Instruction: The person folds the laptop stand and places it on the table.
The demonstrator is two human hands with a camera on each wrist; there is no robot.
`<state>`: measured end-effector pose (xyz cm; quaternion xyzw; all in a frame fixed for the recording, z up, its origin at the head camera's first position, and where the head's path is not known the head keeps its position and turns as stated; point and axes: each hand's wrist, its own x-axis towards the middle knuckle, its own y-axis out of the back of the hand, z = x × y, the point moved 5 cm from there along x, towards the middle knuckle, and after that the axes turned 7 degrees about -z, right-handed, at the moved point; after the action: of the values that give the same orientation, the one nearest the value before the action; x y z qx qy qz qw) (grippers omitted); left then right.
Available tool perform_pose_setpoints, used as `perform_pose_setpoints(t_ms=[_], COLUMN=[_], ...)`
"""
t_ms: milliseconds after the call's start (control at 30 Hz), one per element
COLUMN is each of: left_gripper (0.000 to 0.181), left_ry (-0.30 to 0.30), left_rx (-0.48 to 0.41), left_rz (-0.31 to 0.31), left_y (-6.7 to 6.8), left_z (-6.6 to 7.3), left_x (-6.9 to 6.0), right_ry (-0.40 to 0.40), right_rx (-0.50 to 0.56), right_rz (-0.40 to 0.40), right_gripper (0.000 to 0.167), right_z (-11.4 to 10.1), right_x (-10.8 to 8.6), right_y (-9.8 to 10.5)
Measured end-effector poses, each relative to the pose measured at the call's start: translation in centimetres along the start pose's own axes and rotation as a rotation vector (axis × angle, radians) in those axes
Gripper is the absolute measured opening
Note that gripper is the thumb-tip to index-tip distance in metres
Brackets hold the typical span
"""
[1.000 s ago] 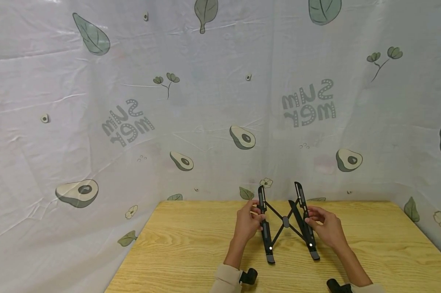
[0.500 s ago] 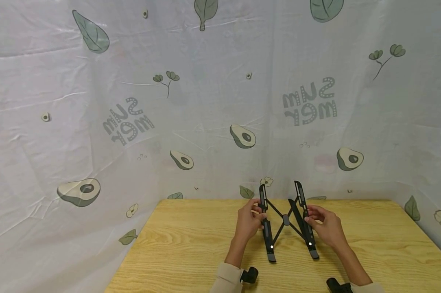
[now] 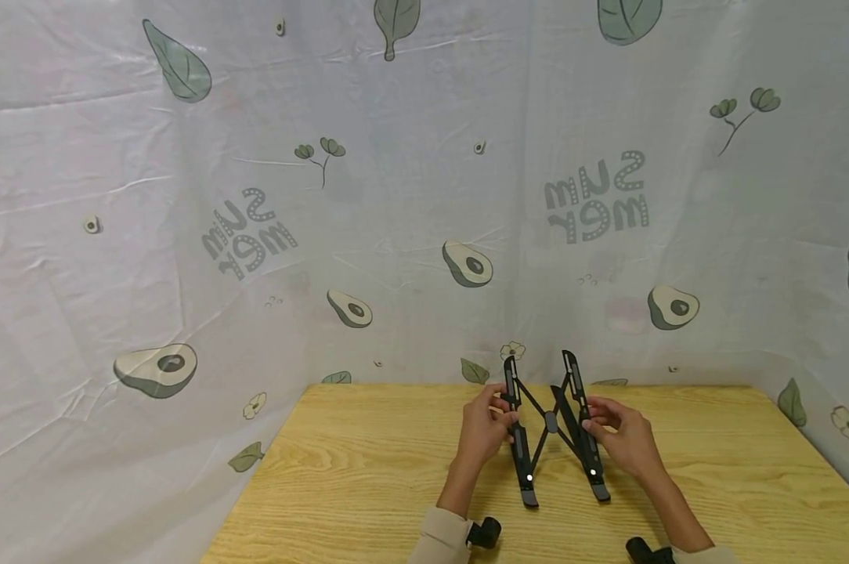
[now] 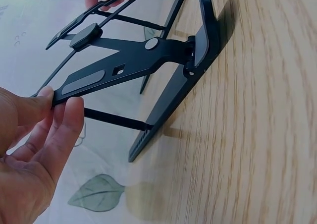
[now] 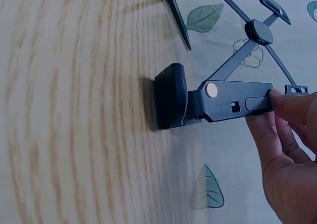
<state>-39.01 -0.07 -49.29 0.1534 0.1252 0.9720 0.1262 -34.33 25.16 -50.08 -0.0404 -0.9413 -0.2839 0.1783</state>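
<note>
A black folding stand with two side arms and crossed bars joined at a round hub (image 3: 550, 422) stands on the wooden table (image 3: 368, 470). My left hand (image 3: 482, 427) pinches its left arm (image 3: 520, 454) near the middle, thumb on the near side. The right hand (image 3: 625, 439) pinches the right arm (image 3: 588, 450) in the same way. In the left wrist view, thumb and fingers of the left hand (image 4: 34, 144) hold the arm's edge above a raised base strut (image 4: 168, 100). The right wrist view has the right hand (image 5: 292, 144) gripping the arm's end (image 5: 237, 101).
A pale printed curtain (image 3: 396, 196) with leaves and avocados hangs behind and left of the table. Black wrist cameras (image 3: 485, 533) are strapped at both cuffs.
Both hands have moved slightly inward with the stand's side arms, which now stand a little closer together. The crossed bars have narrowed. Both grips have stayed on.
</note>
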Motion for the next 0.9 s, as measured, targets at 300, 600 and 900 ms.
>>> perform_pose_setpoints(t_ms=[300, 600, 900], left_gripper=[0.044, 0.047, 0.048], left_ry=[0.002, 0.026, 0.020], left_rx=[0.015, 0.017, 0.018], left_rz=[-0.001, -0.002, -0.005], left_y=[-0.15, -0.36, -0.58], left_z=[-0.14, -0.04, -0.01], left_x=[0.07, 0.11, 0.18], right_ry=[0.007, -0.002, 0.025], right_rx=[-0.009, -0.010, 0.001], right_rz=[0.004, 0.005, 0.011], right_gripper=[0.043, 0.042, 0.042], right_z=[-0.08, -0.19, -0.30], right_x=[-0.02, -0.10, -0.06], right_y=[-0.09, -0.18, -0.42])
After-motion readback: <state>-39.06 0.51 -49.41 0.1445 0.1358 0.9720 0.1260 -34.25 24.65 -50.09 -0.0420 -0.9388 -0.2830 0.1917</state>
